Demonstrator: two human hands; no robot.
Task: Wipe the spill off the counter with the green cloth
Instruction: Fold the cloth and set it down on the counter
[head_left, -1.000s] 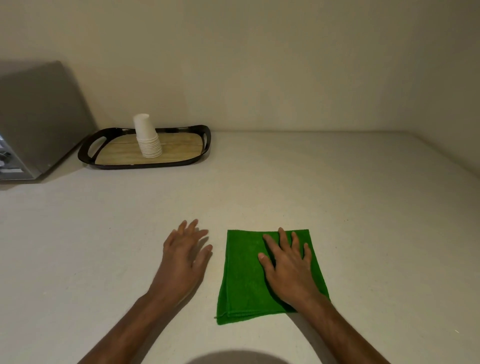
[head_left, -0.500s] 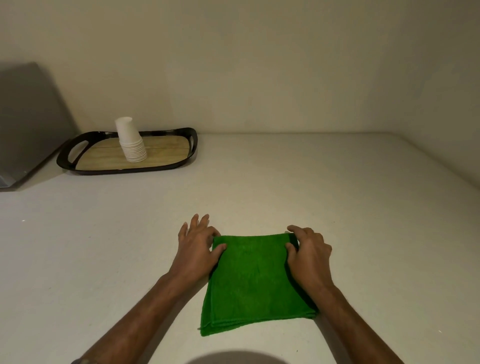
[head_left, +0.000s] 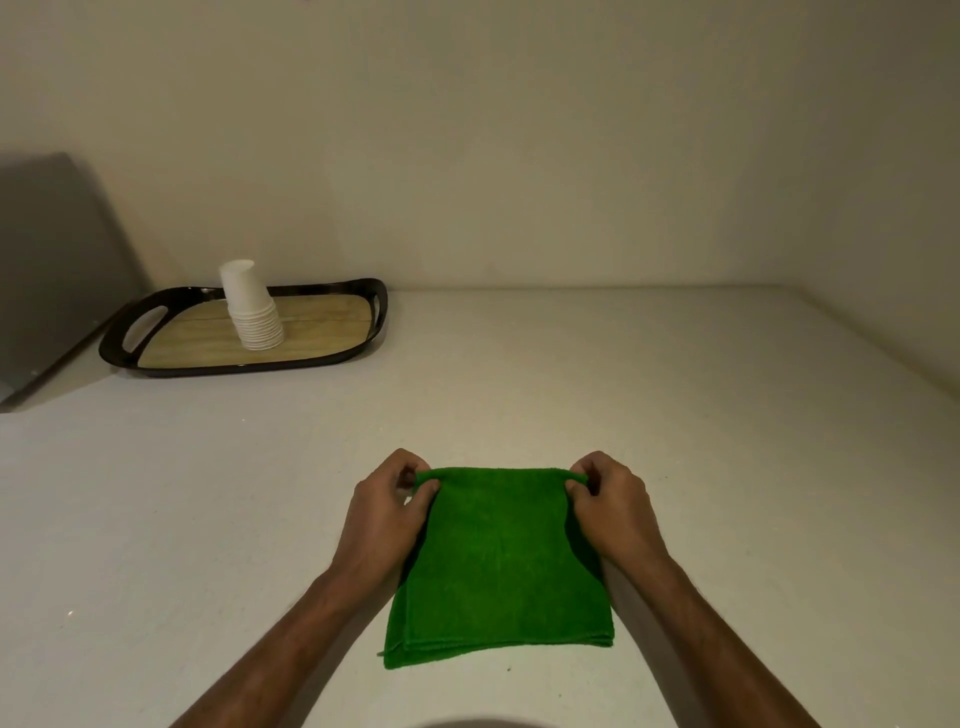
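Note:
A folded green cloth (head_left: 498, 566) lies flat on the white counter (head_left: 701, 441), close to its near edge. My left hand (head_left: 387, 514) pinches the cloth's far left corner between thumb and fingers. My right hand (head_left: 610, 506) pinches the far right corner the same way. The far edge of the cloth is raised slightly between the two hands. I can make out no spill on the counter.
A black tray (head_left: 332, 358) with a wooden base sits at the back left, holding a stack of white paper cups (head_left: 252, 306). A grey appliance (head_left: 47, 270) stands at the far left. Walls close the counter at the back and right.
My right hand left the top of the cloth and went to its far right corner. My left hand came off the counter to the far left corner. Both now pinch the cloth.

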